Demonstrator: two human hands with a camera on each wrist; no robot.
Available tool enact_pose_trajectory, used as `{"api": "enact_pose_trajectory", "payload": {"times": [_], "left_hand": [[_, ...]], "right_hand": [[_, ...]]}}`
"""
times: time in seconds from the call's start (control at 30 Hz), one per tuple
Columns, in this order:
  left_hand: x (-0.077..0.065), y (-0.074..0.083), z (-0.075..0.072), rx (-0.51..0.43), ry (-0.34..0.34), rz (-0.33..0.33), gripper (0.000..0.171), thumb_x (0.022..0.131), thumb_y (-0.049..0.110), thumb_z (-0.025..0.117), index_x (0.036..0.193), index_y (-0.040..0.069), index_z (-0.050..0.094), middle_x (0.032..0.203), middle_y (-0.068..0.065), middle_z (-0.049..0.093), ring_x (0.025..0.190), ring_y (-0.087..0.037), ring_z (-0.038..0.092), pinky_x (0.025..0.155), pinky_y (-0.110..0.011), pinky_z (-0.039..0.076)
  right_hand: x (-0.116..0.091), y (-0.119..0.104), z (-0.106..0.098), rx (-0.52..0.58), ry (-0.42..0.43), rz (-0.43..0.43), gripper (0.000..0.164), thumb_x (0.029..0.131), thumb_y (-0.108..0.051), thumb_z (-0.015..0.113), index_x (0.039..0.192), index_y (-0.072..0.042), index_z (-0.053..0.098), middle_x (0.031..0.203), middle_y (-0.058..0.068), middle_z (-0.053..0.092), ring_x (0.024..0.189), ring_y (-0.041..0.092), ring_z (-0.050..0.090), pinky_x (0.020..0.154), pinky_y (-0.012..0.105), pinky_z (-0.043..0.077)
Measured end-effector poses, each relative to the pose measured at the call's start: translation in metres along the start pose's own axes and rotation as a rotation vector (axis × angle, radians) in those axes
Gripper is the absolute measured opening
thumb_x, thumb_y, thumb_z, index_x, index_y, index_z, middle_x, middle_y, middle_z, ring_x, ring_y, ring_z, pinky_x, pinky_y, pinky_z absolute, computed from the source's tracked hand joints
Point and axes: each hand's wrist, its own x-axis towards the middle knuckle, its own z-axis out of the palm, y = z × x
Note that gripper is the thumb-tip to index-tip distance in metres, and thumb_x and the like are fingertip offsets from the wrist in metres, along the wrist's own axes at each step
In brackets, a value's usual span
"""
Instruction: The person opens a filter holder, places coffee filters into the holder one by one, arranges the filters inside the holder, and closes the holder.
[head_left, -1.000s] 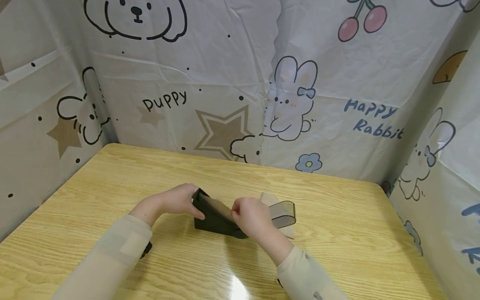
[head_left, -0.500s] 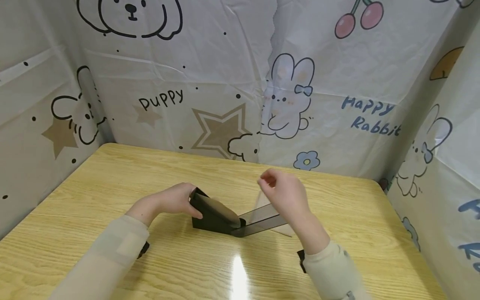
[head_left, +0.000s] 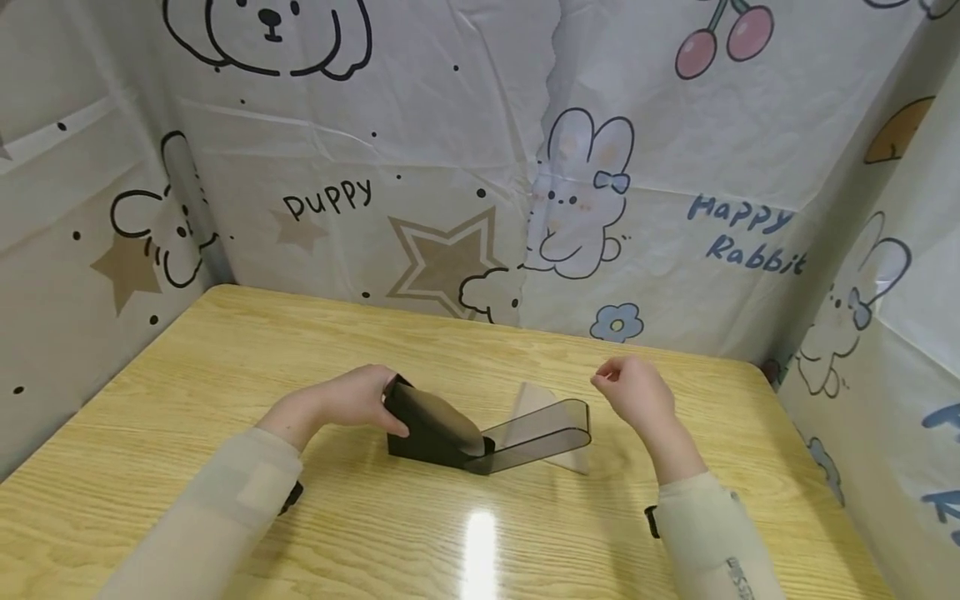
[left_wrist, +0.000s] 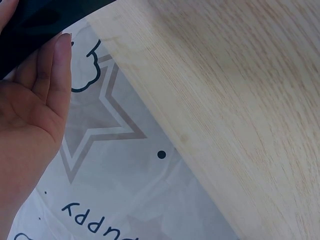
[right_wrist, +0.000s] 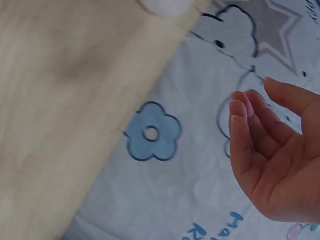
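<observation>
A black wedge-shaped coffee filter holder (head_left: 429,443) stands on the table, its see-through grey lid (head_left: 536,444) swung down to the right. Brown paper (head_left: 448,418), seemingly filters, shows in its opening. My left hand (head_left: 356,400) grips the holder's tall left end, thumb on the near side and fingers behind. In the left wrist view the holder (left_wrist: 30,30) is a dark shape at the top corner. My right hand (head_left: 637,392) hovers beyond the lid's end, fingers loosely bent; in the right wrist view that hand (right_wrist: 280,155) holds nothing.
A flat beige sheet (head_left: 573,461), like a fan-shaped filter paper, lies on the wooden table (head_left: 285,342) partly behind the lid. Printed cloth (head_left: 450,125) walls in the back and both sides. A blurred whitish thing (right_wrist: 167,5) shows at the right wrist view's top edge.
My right hand has left the holder's opening, rising and moving right past the lid, which it no longer covers. The left hand and the holder have stayed in place.
</observation>
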Motion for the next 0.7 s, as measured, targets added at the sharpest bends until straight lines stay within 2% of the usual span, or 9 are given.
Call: {"api": "enact_pose_trajectory", "payload": {"times": [0.13, 0.2, 0.33, 0.43, 0.7], "left_hand": [[0.001, -0.001, 0.001, -0.001, 0.001, -0.013, 0.035, 0.074, 0.017, 0.078, 0.067, 0.011, 0.044, 0.060, 0.004, 0.032, 0.055, -0.012, 0.028, 0.056, -0.027, 0.031], [0.002, -0.001, 0.001, 0.003, 0.004, -0.018, 0.036, 0.074, 0.018, 0.078, 0.067, 0.011, 0.044, 0.060, 0.004, 0.032, 0.055, -0.012, 0.028, 0.056, -0.027, 0.031], [0.002, -0.002, 0.002, 0.012, 0.010, -0.023, 0.036, 0.074, 0.018, 0.078, 0.066, 0.013, 0.043, 0.059, 0.005, 0.029, 0.054, -0.011, 0.026, 0.055, -0.026, 0.030], [0.002, -0.002, 0.003, 0.018, 0.008, -0.017, 0.033, 0.075, 0.017, 0.078, 0.066, 0.013, 0.046, 0.058, 0.006, 0.030, 0.053, -0.011, 0.026, 0.054, -0.025, 0.030], [0.000, -0.001, 0.001, 0.022, 0.011, 0.001, 0.028, 0.075, 0.018, 0.078, 0.069, 0.011, 0.051, 0.062, 0.004, 0.034, 0.057, -0.012, 0.030, 0.056, -0.027, 0.031]], "right_hand": [[0.006, 0.007, 0.021, -0.101, -0.108, 0.035, 0.024, 0.091, -0.023, 0.058, 0.105, -0.005, 0.066, 0.105, 0.014, 0.067, 0.083, 0.024, 0.062, 0.061, 0.036, 0.047], [0.008, 0.006, 0.031, -0.150, -0.148, 0.033, 0.023, 0.090, -0.024, 0.060, 0.101, -0.005, 0.066, 0.101, 0.012, 0.067, 0.081, 0.022, 0.061, 0.062, 0.037, 0.047], [0.011, -0.002, 0.045, -0.170, -0.222, 0.080, 0.026, 0.085, -0.031, 0.065, 0.083, -0.005, 0.064, 0.084, 0.006, 0.064, 0.071, 0.017, 0.054, 0.060, 0.033, 0.042], [0.013, -0.005, 0.052, -0.150, -0.251, 0.120, 0.030, 0.080, -0.035, 0.067, 0.074, -0.006, 0.060, 0.076, 0.004, 0.060, 0.067, 0.016, 0.049, 0.059, 0.031, 0.037], [0.018, -0.006, 0.059, -0.124, -0.247, 0.141, 0.024, 0.077, -0.028, 0.068, 0.073, -0.006, 0.060, 0.077, 0.005, 0.059, 0.068, 0.018, 0.048, 0.061, 0.033, 0.038]]}}
